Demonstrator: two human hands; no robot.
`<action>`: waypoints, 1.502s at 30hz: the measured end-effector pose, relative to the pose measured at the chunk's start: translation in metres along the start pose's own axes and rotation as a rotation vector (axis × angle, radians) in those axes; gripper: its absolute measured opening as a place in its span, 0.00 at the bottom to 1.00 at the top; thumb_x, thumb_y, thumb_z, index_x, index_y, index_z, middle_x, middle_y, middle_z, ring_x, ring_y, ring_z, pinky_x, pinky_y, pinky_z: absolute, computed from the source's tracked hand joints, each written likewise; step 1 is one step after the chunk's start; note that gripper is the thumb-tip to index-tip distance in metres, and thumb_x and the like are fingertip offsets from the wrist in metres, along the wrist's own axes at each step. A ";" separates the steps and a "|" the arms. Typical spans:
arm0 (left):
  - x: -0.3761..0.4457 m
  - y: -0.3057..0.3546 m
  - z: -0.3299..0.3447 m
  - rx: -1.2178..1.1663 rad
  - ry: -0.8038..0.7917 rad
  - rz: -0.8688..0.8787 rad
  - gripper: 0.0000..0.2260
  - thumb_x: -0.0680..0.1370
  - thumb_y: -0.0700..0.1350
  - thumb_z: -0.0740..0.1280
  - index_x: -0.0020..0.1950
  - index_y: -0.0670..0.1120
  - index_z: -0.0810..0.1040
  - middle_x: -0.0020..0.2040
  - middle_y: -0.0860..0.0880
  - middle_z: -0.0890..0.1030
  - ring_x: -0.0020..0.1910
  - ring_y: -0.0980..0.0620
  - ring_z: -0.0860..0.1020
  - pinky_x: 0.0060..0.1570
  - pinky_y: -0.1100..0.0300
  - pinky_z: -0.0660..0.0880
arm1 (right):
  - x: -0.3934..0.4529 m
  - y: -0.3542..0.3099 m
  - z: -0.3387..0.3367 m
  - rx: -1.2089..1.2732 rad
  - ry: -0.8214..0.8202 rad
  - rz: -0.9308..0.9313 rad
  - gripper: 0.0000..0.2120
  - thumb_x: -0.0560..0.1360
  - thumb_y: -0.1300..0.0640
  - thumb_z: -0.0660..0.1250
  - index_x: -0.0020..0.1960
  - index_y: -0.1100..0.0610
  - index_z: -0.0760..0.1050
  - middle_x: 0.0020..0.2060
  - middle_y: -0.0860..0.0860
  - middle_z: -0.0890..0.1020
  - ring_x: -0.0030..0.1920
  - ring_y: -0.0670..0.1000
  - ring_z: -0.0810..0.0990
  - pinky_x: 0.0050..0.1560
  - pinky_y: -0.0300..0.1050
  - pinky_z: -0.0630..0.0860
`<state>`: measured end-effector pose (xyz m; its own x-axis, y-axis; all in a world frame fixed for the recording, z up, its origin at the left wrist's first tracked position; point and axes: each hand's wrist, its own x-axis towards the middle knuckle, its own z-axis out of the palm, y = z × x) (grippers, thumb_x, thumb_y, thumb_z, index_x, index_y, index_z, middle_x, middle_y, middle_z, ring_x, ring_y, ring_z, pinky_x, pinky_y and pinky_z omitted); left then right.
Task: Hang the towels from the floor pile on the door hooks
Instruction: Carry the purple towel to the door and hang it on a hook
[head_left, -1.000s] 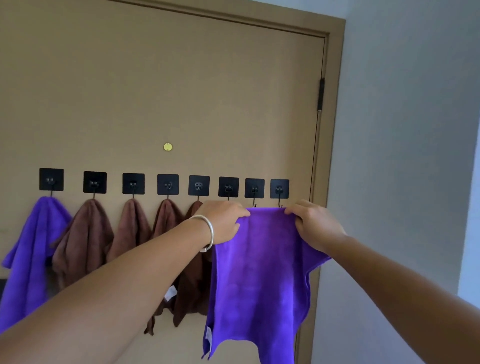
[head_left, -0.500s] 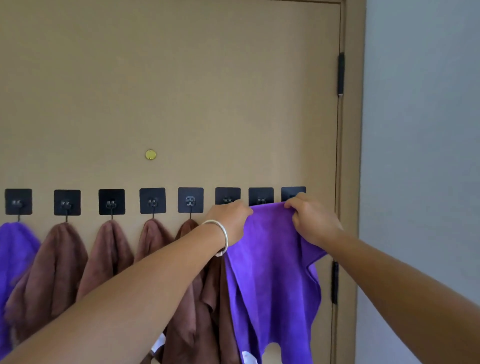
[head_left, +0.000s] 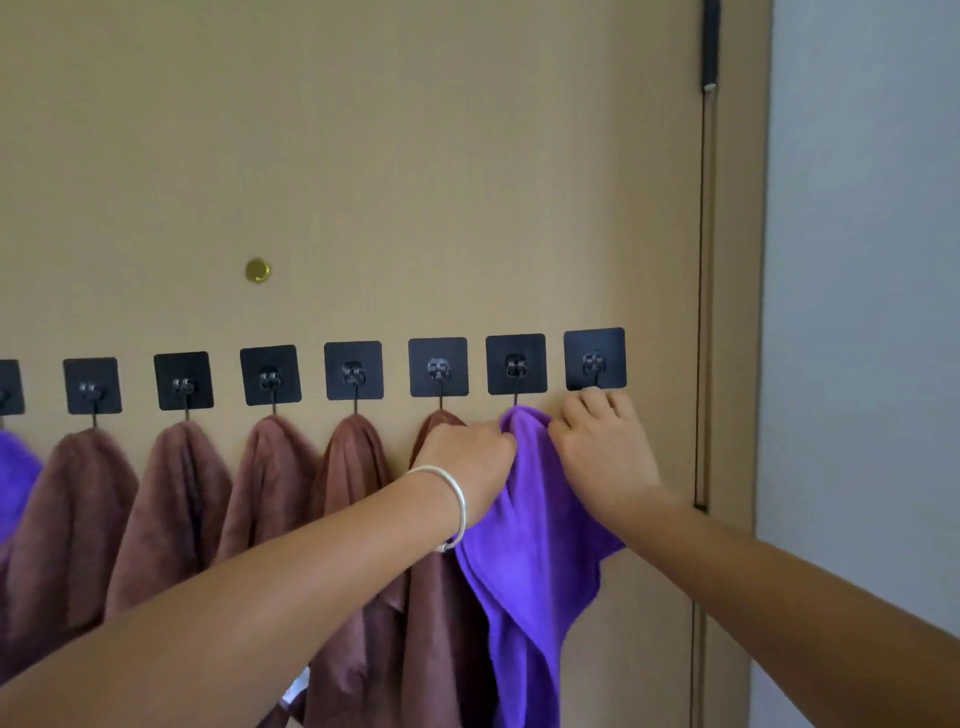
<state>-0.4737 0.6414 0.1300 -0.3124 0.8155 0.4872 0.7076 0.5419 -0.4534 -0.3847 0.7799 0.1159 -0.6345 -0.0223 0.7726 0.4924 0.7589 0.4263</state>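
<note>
Step in hand: seating purple towel (head_left: 524, 525) on second hook from door's hinge edge (head_left: 516, 364). Towel bunched right under that hook. Left hand (head_left: 470, 460) pinches its left fold; right hand (head_left: 602, 457) grips right fold. Next, likely: let go, check it holds (hinge-side end hook (head_left: 595, 358) bare).

The tan door (head_left: 363, 156) carries a row of black square hooks (head_left: 353, 370), with brown towels (head_left: 176, 499) hanging from the middle ones and purple towels (head_left: 535, 545) toward both ends.
</note>
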 end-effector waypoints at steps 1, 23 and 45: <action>-0.001 0.004 0.003 -0.018 -0.008 0.002 0.13 0.78 0.37 0.57 0.61 0.44 0.71 0.59 0.44 0.75 0.54 0.42 0.78 0.42 0.52 0.65 | -0.004 -0.004 0.001 0.006 0.020 -0.018 0.04 0.70 0.61 0.67 0.42 0.56 0.80 0.41 0.53 0.78 0.46 0.57 0.76 0.55 0.53 0.73; -0.035 0.003 -0.014 0.007 0.018 0.022 0.17 0.77 0.46 0.59 0.66 0.46 0.68 0.66 0.45 0.66 0.63 0.44 0.67 0.64 0.51 0.63 | -0.055 -0.015 -0.007 0.564 -0.009 0.312 0.18 0.72 0.58 0.68 0.61 0.49 0.76 0.54 0.46 0.79 0.54 0.50 0.76 0.54 0.46 0.74; 0.007 0.053 -0.097 -0.372 0.627 0.655 0.37 0.77 0.66 0.51 0.77 0.47 0.42 0.77 0.46 0.53 0.76 0.46 0.49 0.72 0.43 0.49 | -0.118 0.006 -0.202 -0.381 -0.173 0.737 0.26 0.74 0.39 0.61 0.68 0.50 0.70 0.69 0.53 0.71 0.73 0.55 0.64 0.72 0.62 0.58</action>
<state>-0.3772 0.6558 0.1818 0.5307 0.6178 0.5802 0.8093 -0.1660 -0.5635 -0.1863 0.6554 0.1221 -0.1396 0.5158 0.8453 0.9634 0.2681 -0.0046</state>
